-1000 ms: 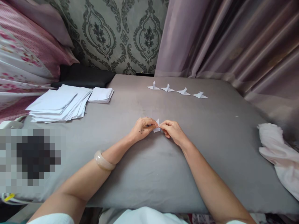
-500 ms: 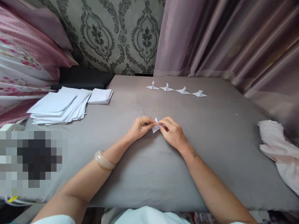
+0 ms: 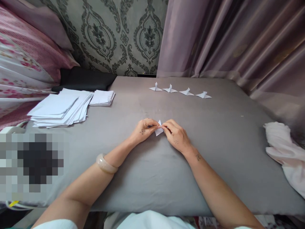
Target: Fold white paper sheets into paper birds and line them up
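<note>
A small folded piece of white paper (image 3: 159,131) is pinched between my two hands, just above the grey cloth of the table (image 3: 152,178). My left hand (image 3: 145,130) grips its left side with thumb and fingertips. From the other side my right hand (image 3: 175,133) pinches it near the middle, its fingertips close to the left ones. One point of the paper sticks up beyond the fingers and another points toward me; the fingertips cover its centre. Several folded paper cranes (image 3: 170,89) stand in a row farther back.
At the left lie a large stack of white paper sheets (image 3: 57,106) and a smaller stack of paper squares (image 3: 102,98). Behind them is a black cushion-like thing (image 3: 87,79). Bunched pale cloth (image 3: 280,143) lies on the right edge. Purple curtains (image 3: 205,38) hang at the back.
My right fingers have closed in a little more on the folded paper. Otherwise the hands and paper stay almost in the same place.
</note>
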